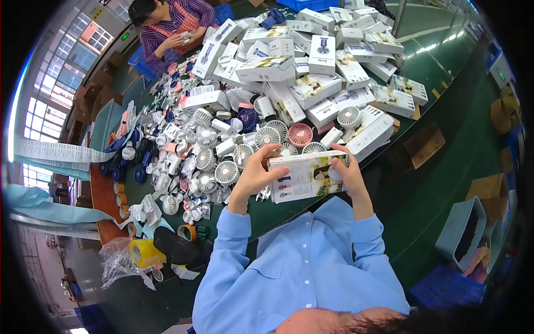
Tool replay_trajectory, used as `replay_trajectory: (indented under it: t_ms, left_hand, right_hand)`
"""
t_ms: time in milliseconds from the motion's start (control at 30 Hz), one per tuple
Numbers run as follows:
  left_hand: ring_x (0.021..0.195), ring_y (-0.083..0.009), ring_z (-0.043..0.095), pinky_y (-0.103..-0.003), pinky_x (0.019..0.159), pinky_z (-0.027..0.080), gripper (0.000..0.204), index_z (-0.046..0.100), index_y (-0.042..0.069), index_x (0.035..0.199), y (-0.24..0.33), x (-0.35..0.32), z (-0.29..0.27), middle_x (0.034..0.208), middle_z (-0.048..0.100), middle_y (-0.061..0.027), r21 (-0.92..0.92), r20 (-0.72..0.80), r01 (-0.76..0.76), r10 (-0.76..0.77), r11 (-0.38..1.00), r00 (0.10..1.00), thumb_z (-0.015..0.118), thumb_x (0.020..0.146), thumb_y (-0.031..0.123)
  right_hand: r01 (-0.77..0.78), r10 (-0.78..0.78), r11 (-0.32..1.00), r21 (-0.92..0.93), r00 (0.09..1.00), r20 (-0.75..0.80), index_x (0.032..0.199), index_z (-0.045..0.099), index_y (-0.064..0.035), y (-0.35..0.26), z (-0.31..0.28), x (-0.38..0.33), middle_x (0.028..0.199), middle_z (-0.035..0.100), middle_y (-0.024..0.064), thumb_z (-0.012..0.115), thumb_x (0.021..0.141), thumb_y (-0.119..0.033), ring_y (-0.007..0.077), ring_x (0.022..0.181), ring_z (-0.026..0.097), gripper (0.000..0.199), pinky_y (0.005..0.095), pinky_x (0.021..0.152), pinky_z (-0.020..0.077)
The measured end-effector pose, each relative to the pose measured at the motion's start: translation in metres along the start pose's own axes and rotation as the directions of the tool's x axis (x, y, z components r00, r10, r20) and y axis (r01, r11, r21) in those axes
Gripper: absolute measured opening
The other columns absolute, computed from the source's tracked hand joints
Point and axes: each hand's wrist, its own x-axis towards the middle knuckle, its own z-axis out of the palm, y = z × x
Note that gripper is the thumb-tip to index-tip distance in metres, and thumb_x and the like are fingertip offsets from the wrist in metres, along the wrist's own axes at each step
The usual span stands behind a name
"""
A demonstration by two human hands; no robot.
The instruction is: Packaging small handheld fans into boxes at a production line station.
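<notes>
My left hand [256, 175] and right hand [352, 177] clamp a white, photo-printed rectangular cardboard box [305, 181] by its ends. Probably light and crushable, it should grip best along its stiffer edges.

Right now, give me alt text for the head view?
A person's left hand and right hand hold a printed box beside heaped handheld fans and white boxes on a green table. Beyond, a co-worker handles something small.

Green table [425, 69] under fans [227, 173], boxes [322, 55]
</notes>
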Motion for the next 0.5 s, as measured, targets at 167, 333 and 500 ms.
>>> replay_trajectory:
  t_ms: [167,333,500]
  left_hand:
    - [0.096,-0.0174,0.058,-0.031,0.082,0.048,0.067,0.034,-0.003,0.132,-0.036,0.003,0.012,0.109,0.059,-0.0133,-0.321,-0.003,0.056,-0.061,0.945,0.998,0.07,0.077,0.013]
    - [0.098,-0.0159,0.059,-0.03,0.084,0.048,0.06,0.037,-0.003,0.13,-0.05,-0.001,0.031,0.111,0.06,-0.0141,-0.239,-0.024,0.0,-0.006,0.971,1.0,0.067,0.081,0.018]
    - [0.083,-0.0153,0.063,-0.03,0.074,0.05,0.045,0.05,-0.001,0.121,-0.056,-0.002,0.032,0.093,0.066,-0.0111,-0.084,-0.19,0.002,-0.018,0.996,0.982,0.062,0.086,0.023]
  right_hand:
    - [-0.031,0.049,0.994,0.104,0.983,-0.176,0.122,0.051,-0.0028,0.015,-0.003,-0.001,0.095,0.06,0.0055,0.067,0.085,-0.022,0.0099,0.082,0.057,0.044,0.024,0.073,0.0471]
    - [-0.018,0.056,0.989,0.15,0.966,-0.253,0.124,0.047,-0.002,0.016,-0.003,-0.003,0.095,0.059,0.0069,0.064,0.087,-0.019,0.0117,0.082,0.058,0.044,0.0245,0.072,0.0485]
    - [-0.109,0.163,0.964,0.242,0.963,-0.213,0.123,0.047,-0.0028,0.029,0.0,-0.009,0.102,0.057,0.0066,0.058,0.091,-0.028,0.0133,0.09,0.057,0.042,0.0269,0.08,0.047]
